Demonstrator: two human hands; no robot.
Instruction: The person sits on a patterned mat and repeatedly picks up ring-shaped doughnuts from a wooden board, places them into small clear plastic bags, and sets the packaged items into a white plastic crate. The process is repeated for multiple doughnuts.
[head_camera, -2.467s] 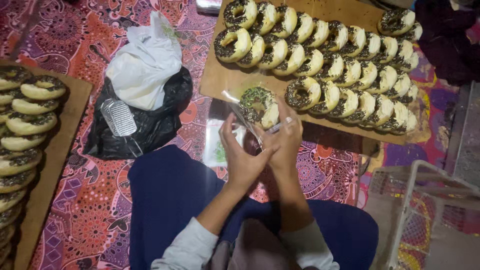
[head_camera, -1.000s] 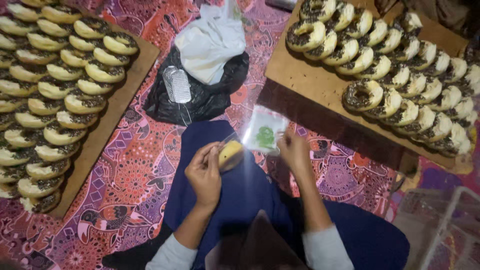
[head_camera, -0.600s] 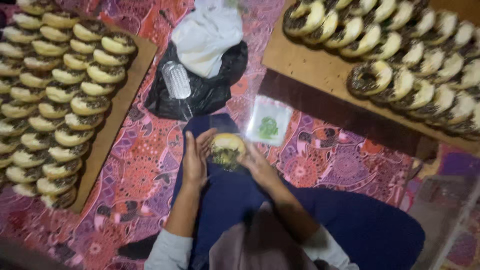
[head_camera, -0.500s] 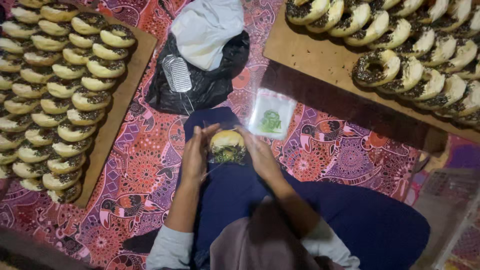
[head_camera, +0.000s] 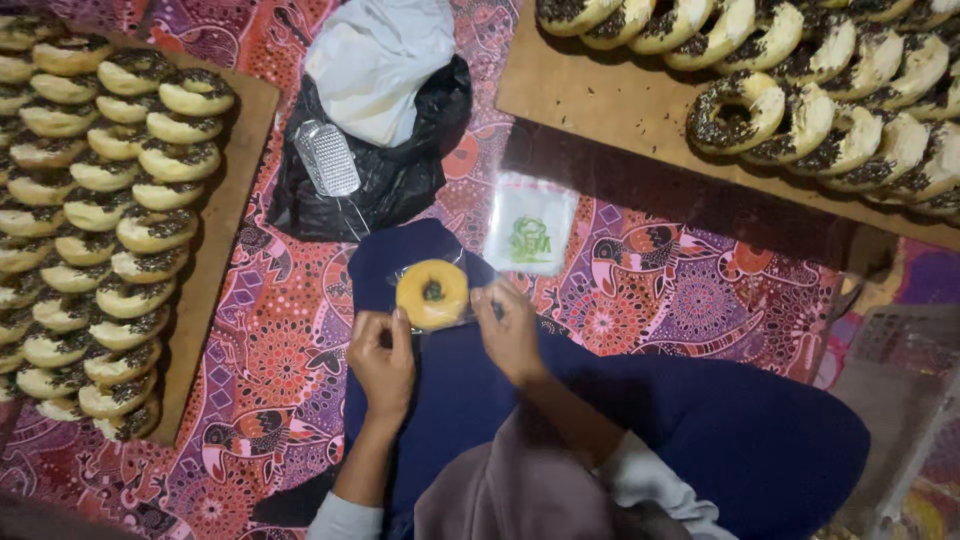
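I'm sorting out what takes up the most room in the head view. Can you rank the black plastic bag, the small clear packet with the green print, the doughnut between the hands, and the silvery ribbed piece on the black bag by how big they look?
1. black plastic bag, partly covered
2. small clear packet
3. and 4. doughnut and silvery ribbed piece: look about alike; the doughnut sits raised on the lap, nearer the camera, so unranked.

1. The doughnut (head_camera: 432, 293) in the lap is golden yellow with a dark centre.
2. The floor cloth (head_camera: 690, 300) is red and purple with a swirling bird print.
3. The small clear bags (head_camera: 530, 222) bear a green mark.
4. The plastic bag (head_camera: 400, 180) is black; the one (head_camera: 385, 55) on top of it is white.
5. The trousers (head_camera: 700, 420) are navy blue.
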